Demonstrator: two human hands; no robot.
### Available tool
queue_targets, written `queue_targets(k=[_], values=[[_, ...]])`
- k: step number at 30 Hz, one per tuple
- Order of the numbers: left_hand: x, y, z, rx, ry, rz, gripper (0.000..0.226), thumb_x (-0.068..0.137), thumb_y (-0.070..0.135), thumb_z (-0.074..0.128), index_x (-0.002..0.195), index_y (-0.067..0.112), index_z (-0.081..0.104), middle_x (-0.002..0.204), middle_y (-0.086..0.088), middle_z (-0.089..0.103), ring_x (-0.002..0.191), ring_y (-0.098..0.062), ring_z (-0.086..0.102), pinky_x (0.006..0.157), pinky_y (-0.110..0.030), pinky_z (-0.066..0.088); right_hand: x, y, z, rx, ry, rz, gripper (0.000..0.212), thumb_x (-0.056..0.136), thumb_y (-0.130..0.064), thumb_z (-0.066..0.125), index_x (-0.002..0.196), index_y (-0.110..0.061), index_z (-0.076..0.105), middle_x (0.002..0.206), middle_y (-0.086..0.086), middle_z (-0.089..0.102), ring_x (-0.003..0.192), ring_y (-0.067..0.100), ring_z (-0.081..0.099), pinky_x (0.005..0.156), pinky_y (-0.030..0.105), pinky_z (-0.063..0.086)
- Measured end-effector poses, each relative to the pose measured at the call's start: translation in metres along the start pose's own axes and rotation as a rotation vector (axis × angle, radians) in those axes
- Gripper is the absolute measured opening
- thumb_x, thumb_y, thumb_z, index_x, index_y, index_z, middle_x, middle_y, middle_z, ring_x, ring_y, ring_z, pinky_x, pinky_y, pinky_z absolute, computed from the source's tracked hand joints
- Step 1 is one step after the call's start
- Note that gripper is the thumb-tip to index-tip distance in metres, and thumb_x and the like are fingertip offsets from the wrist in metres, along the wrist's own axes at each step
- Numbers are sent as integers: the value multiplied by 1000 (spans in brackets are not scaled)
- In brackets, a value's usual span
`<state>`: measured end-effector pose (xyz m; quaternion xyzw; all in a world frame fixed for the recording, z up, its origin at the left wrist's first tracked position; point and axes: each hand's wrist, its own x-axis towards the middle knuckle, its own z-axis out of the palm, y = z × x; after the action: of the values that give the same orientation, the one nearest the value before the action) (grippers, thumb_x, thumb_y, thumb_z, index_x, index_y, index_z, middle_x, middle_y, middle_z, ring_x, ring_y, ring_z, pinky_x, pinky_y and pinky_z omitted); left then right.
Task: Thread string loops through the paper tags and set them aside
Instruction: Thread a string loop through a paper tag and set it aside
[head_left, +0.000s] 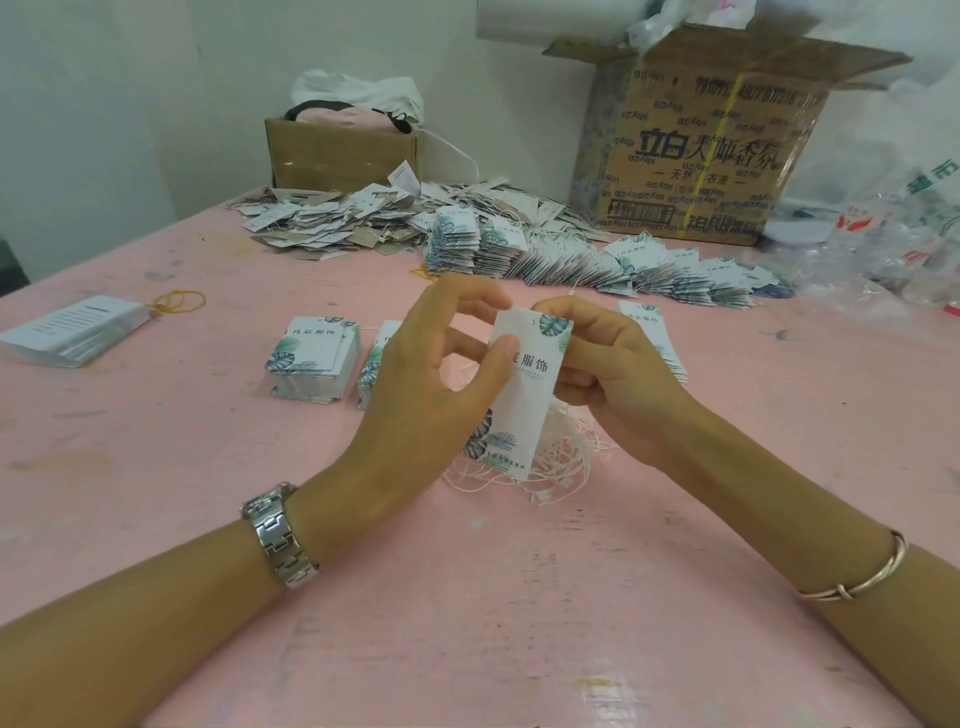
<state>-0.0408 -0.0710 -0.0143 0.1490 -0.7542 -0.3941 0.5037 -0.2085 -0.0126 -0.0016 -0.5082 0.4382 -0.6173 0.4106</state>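
A white paper tag (524, 400) with green leaf print is held upright above the pink table (208, 467). My left hand (431, 384) pinches its left edge with the thumb on the front face. My right hand (618, 374) grips the tag's top right corner from behind. A thin string (569, 295) sticks up above the tag's top edge. A tangle of white string loops (550, 467) lies on the table below both hands. Stacks of unthreaded tags (311, 358) sit to the left. A long row of finished tags (597, 265) lies behind the hands.
A loose heap of tags (337, 218) spreads at the back. Behind it stands a small cardboard box (337, 150), and a large printed carton (696, 145) is at the back right. A stack of white cards (72, 330) and yellow rubber bands (179, 301) lie far left. Plastic bags (883, 234) crowd the right edge.
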Motion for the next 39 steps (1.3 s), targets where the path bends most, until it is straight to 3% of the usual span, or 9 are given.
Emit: queue_targets(k=[8,12,15,17,20,22,27,29,39], values=[[2,2,-1,94,43,143,6,93,13,67,98,15,66,107,0,59,92,-18,65,65,-11,47,-1,2,0,-105,-29,3,10,86,-5,65,87,-15,68,70,4,36,50,8,22,45,16,23],[2,0,0,133,47,127,3,93,12,65,95,15,65,107,1,58,88,-16,64,71,-26,54,0,2,-2,-162,-38,-7,7,82,-15,72,82,-22,74,71,7,35,50,9,22,46,16,24],[1,-1,0,156,45,62,6,93,15,64,90,20,62,106,7,56,89,-12,63,75,-36,55,1,-2,-7,-234,-121,-22,11,86,-16,69,82,-24,76,64,2,48,49,8,25,46,17,24],[1,-3,0,191,35,43,5,91,17,66,88,19,63,107,8,56,97,-9,59,78,-33,54,2,-5,-12,-312,-175,-28,11,86,-17,66,84,-21,76,66,1,57,50,8,27,47,17,25],[2,-5,-3,342,66,60,10,82,29,68,82,19,68,109,9,56,110,-8,49,94,-15,37,4,-7,-22,-388,-197,-16,9,84,-18,67,84,-18,77,73,16,52,53,11,29,50,18,28],[3,-3,-5,382,97,56,15,76,36,67,78,21,68,106,9,54,108,-8,43,93,-12,30,6,-7,-29,-392,-195,-5,9,83,-18,68,82,-19,77,71,13,49,54,12,30,50,19,30],[4,-2,-9,350,133,69,19,71,44,64,75,25,68,96,11,52,101,-5,42,93,-23,35,13,-5,-48,-330,-107,9,12,82,-15,67,81,-18,78,56,-8,48,52,8,34,51,17,33],[5,-2,-10,340,139,77,18,70,43,65,75,26,68,94,12,54,101,-5,43,94,-27,36,16,-4,-56,-281,-33,17,12,82,-14,66,81,-17,78,57,-8,51,52,8,38,52,16,35],[4,2,-11,136,128,112,12,73,30,70,73,18,68,82,17,71,91,-8,63,77,-18,37,24,-2,-79,-11,182,81,21,79,-13,64,95,0,67,61,-5,55,57,8,44,56,17,43]])
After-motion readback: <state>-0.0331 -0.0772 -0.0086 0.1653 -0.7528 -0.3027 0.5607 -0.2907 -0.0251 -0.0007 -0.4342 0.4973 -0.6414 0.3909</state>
